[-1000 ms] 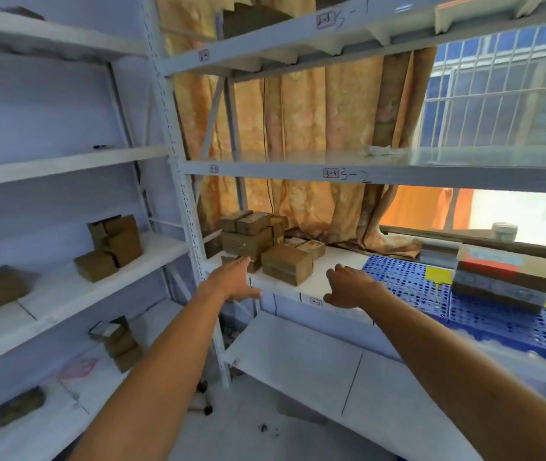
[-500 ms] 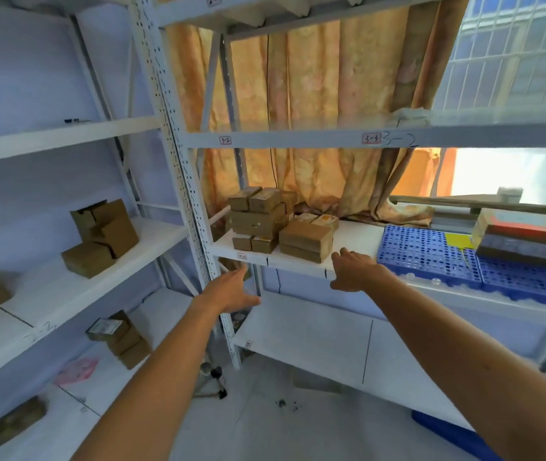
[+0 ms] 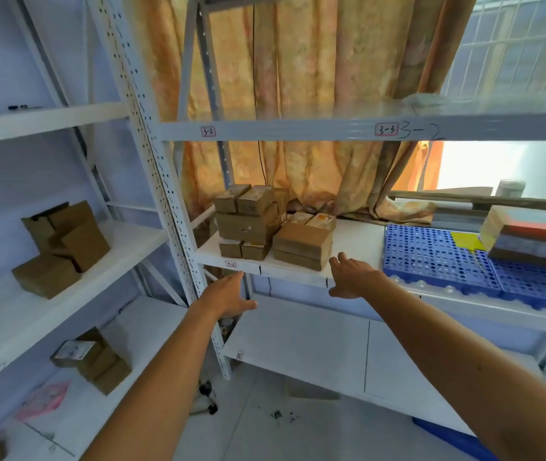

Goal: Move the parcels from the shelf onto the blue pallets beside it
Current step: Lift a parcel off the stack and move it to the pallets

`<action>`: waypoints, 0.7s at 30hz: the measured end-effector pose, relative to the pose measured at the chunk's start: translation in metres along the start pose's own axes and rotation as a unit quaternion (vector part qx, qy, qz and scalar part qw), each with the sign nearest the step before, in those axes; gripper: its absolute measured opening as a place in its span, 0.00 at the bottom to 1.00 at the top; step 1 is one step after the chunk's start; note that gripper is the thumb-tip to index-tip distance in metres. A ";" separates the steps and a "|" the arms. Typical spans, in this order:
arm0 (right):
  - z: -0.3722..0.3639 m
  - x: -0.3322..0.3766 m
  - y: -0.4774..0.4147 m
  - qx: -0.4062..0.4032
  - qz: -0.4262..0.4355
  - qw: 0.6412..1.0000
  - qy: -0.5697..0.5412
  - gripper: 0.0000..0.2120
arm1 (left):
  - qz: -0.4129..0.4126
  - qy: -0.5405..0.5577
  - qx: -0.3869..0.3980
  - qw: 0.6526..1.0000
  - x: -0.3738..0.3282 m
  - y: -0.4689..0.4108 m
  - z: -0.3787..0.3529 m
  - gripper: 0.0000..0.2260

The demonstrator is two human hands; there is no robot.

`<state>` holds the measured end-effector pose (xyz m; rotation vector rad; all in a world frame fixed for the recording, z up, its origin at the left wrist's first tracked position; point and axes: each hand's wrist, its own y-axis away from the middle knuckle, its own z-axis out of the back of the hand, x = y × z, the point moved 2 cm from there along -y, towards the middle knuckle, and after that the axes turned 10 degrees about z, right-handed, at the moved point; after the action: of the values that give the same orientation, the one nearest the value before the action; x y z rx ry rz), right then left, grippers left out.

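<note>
Several brown cardboard parcels (image 3: 301, 242) are stacked on the white shelf (image 3: 354, 241) ahead of me, the tallest stack (image 3: 248, 221) at its left. Blue perforated pallets (image 3: 431, 257) lie on the same shelf to the right and carry a large flat parcel (image 3: 531, 234). My right hand (image 3: 351, 276) is open at the shelf's front edge, just right of the nearest parcel and not touching it. My left hand (image 3: 228, 296) is open, lower down, below the shelf's edge. Neither hand holds anything.
A perforated white upright (image 3: 165, 207) stands between this shelf and the left rack, where more brown boxes (image 3: 62, 244) sit on two levels. An orange curtain (image 3: 298, 94) hangs behind. A lower white shelf (image 3: 298, 344) and the tiled floor lie below.
The view has dropped and pulled back, so the parcels look farther up. Both hands stay open; the left hand has sunk below the shelf edge, the right stays near the closest parcel.
</note>
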<state>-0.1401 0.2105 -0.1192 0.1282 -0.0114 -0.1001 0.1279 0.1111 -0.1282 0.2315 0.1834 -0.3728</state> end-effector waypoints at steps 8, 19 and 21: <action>0.014 -0.050 -0.106 -0.026 0.008 0.999 -0.023 0.52 | -0.010 -0.030 0.009 0.999 -0.026 -0.129 0.030 0.43; 0.008 -0.101 -0.177 0.050 -0.036 0.997 -0.039 0.59 | -0.086 -0.058 0.060 0.993 -0.095 -0.239 0.021 0.48; 0.004 -0.104 -0.187 0.070 -0.040 0.996 -0.037 0.60 | -0.089 -0.039 0.080 0.992 -0.102 -0.259 0.018 0.48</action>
<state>-0.2619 0.0356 -0.1398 0.2646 -0.0876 -0.1845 -0.0613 -0.0936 -0.1374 0.3605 0.0977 -0.5731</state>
